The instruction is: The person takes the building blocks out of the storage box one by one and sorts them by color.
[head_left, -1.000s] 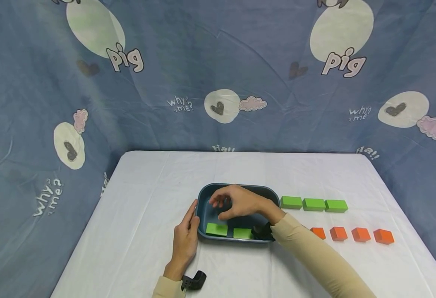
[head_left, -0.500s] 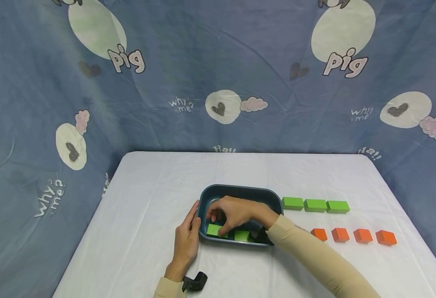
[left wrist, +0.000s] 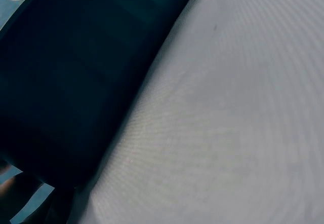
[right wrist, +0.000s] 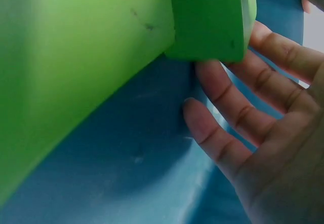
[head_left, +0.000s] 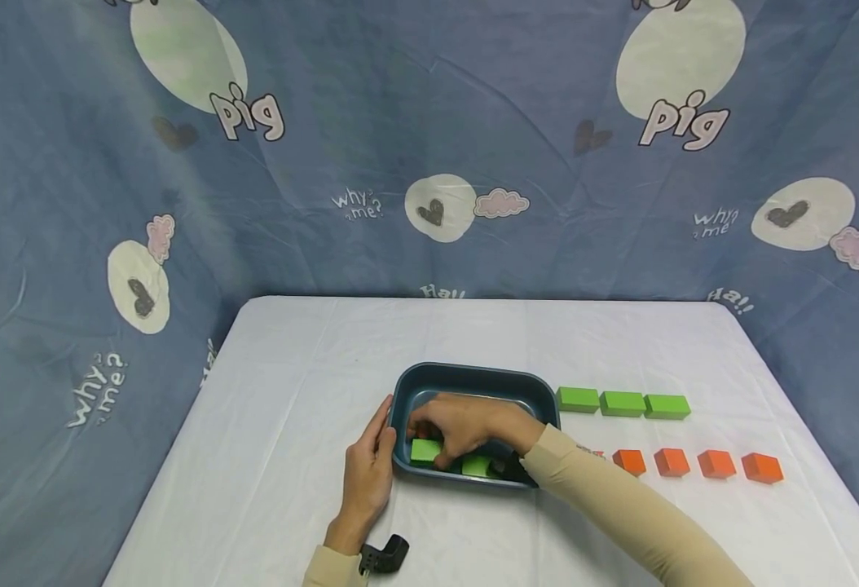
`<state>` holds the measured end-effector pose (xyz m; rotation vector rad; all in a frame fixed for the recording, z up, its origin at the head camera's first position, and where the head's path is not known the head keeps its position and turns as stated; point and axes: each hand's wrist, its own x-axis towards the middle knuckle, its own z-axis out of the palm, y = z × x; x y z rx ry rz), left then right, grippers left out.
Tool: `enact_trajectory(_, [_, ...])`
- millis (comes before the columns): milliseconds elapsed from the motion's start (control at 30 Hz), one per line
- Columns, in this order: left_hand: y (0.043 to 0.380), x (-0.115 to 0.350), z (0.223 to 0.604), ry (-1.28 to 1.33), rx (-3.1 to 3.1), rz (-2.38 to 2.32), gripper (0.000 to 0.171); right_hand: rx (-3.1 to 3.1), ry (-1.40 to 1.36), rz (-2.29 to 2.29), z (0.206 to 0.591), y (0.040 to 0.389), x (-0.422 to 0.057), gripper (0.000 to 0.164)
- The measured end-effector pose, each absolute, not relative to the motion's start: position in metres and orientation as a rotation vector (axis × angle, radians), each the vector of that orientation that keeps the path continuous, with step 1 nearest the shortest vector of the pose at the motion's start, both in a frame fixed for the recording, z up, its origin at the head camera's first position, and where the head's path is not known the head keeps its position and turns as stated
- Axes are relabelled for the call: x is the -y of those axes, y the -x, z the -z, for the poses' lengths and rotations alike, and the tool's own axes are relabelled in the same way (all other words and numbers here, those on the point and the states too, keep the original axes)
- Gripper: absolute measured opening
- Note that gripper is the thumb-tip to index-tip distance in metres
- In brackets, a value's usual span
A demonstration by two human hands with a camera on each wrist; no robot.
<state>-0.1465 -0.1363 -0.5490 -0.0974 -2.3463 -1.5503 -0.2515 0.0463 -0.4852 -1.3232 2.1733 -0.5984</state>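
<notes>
A dark blue rectangular bin (head_left: 473,374) stands on the white table with two green blocks inside along its near wall. My right hand (head_left: 466,424) reaches into the bin, its thumb and fingers pinching the left green block (head_left: 425,451) by its sides. In the right wrist view the fingers (right wrist: 217,82) lie along this green block (right wrist: 207,21), while the other green block (right wrist: 86,57) fills the near left. That second block (head_left: 477,466) is partly covered by my wrist in the head view. My left hand (head_left: 367,477) rests with straight fingers against the bin's left outer wall.
Three green blocks (head_left: 623,403) form a row right of the bin. Nearer me, several orange blocks (head_left: 671,462) line up, partly behind my right sleeve (head_left: 620,497). A patterned blue cloth (head_left: 429,98) hangs behind the table (head_left: 283,350).
My right hand has come down from above the middle of the bin to the left green block and now pinches it. My left hand has stayed at the bin's wall.
</notes>
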Motion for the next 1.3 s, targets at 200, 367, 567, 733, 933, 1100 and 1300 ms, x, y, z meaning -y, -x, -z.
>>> enact_trajectory(200, [0.146,0.136,0.549,0.102,2.343,1.542,0.043,-2.182,1.305,0.612,0.488,0.254,-0.049,0.046])
enact_trajectory(367, [0.147,0.136,0.549,0.104,2.342,1.535,0.044,-2.186,1.317,0.690,0.490,0.259,-0.052,0.037])
enact_trajectory(567, [0.147,0.136,0.548,0.112,2.353,1.518,0.045,-2.176,1.335,0.791,0.491,0.263,-0.054,0.034])
enact_trajectory(733, [0.146,0.136,0.547,0.102,2.361,1.472,0.050,-2.153,1.339,0.842,0.488,0.264,-0.055,0.034])
enact_trajectory(933, [0.145,0.136,0.548,0.100,2.363,1.472,0.052,-2.149,1.376,0.862,0.484,0.264,-0.058,0.034])
enact_trajectory(1100, [0.146,0.135,0.548,0.101,2.366,1.488,0.053,-2.165,1.381,0.903,0.475,0.267,-0.064,0.035])
enact_trajectory(1300, [0.146,0.135,0.550,0.097,2.370,1.488,0.051,-2.173,1.294,1.022,0.464,0.274,-0.076,0.034])
